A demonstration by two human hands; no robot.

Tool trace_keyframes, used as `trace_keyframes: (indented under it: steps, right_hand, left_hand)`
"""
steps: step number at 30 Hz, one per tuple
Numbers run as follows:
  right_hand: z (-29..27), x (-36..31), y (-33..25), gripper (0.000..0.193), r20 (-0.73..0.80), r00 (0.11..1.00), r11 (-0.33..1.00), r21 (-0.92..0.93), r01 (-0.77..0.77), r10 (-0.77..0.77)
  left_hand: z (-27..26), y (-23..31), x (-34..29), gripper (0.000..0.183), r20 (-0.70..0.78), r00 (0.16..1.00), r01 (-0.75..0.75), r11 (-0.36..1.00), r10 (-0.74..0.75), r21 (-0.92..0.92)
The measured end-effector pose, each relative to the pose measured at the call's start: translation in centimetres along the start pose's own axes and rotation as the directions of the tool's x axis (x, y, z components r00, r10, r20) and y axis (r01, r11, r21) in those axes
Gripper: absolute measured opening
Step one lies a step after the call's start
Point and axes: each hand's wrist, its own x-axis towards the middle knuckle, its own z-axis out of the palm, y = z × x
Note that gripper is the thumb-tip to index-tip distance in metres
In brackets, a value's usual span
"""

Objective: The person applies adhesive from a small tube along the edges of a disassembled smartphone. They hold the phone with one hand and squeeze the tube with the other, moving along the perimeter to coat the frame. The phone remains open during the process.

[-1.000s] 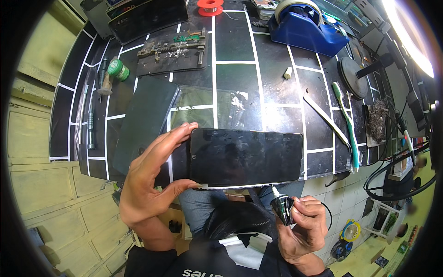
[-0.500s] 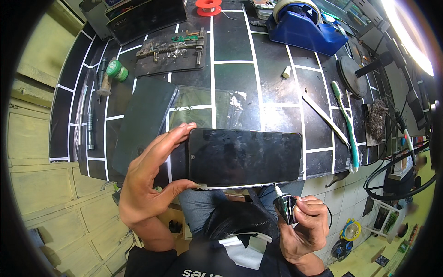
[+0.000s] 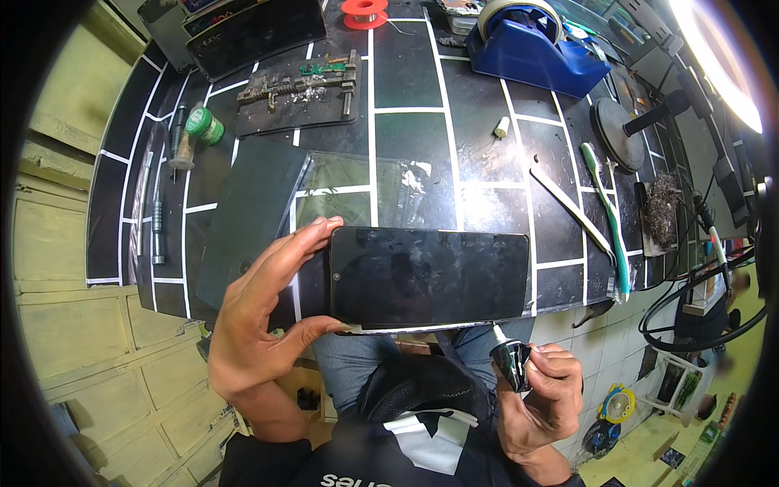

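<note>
A smartphone (image 3: 430, 276) with a dark, smudged screen lies lengthwise at the near edge of the bench. My left hand (image 3: 264, 312) grips its left end, fingers at the far corner and thumb at the near one. In my right hand (image 3: 542, 398) is a small black glue tube (image 3: 511, 365), pinched at its crumpled lower part. The tube's white nozzle (image 3: 497, 332) points up and sits close to the phone's near long edge, toward the right end. Whether the tip touches the phone I cannot tell.
Beyond the phone lie a clear plastic pouch (image 3: 349, 207) and a dark flat panel (image 3: 251, 195). Tweezers (image 3: 570, 211) and a green-white toothbrush (image 3: 607, 219) lie to the right, near a small white cap (image 3: 501, 127). A blue tape dispenser (image 3: 535, 61) and a board holder (image 3: 300, 93) stand farther back.
My right hand has shifted slightly to the right with the glue tube, the nozzle moving along the phone's near edge. My left hand and the phone have hardly moved.
</note>
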Motion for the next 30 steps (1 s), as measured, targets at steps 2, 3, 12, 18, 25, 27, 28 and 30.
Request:
trace_keyframes:
  steps: [2,3,12,18,25,27,28,30]
  right_hand:
    - [-0.4,0.2,-0.4,0.036,0.054,0.998,0.999,-0.026,-0.033,0.035]
    - [-0.5,0.3,-0.6,0.036,0.080,0.995,0.998,-0.039,-0.049,0.052]
    - [-0.8,-0.1,-0.7,0.038,0.091,0.994,0.998,-0.025,-0.054,0.056]
    - [0.2,-1.1,-0.4,0.042,-0.137,0.985,0.962,0.266,-0.063,0.102]
    - [0.9,-2.6,0.5,0.035,0.063,0.998,0.995,0.097,-0.007,0.001]
    - [1.3,-2.4,0.5,0.038,0.155,0.988,0.991,0.136,0.001,-0.022]
    - [1.2,-2.5,0.4,0.041,0.203,0.979,0.993,0.122,-0.002,-0.023]
    - [1.5,-2.4,0.3,0.042,0.213,0.977,0.993,0.120,0.002,-0.028]
  left_hand:
    - [-0.1,0.0,0.0,0.087,0.003,1.000,0.000,1.000,0.000,0.009]
    - [-0.1,0.0,0.0,0.087,0.005,1.000,0.000,1.000,0.000,0.013]
    - [-0.2,0.1,-0.1,0.087,0.015,1.000,0.006,1.000,-0.006,0.016]
    - [-0.3,0.3,0.0,0.086,0.031,1.000,-0.002,1.000,0.001,0.031]
    - [0.1,0.2,0.0,0.079,-0.055,0.998,-0.026,0.999,0.028,0.043]
    - [0.2,0.1,0.0,0.078,-0.053,0.998,-0.028,0.999,0.030,0.035]
    - [0.2,0.0,0.0,0.079,-0.054,0.998,-0.030,0.999,0.032,0.033]
    - [0.2,0.0,0.0,0.079,-0.055,0.998,-0.034,0.999,0.036,0.030]
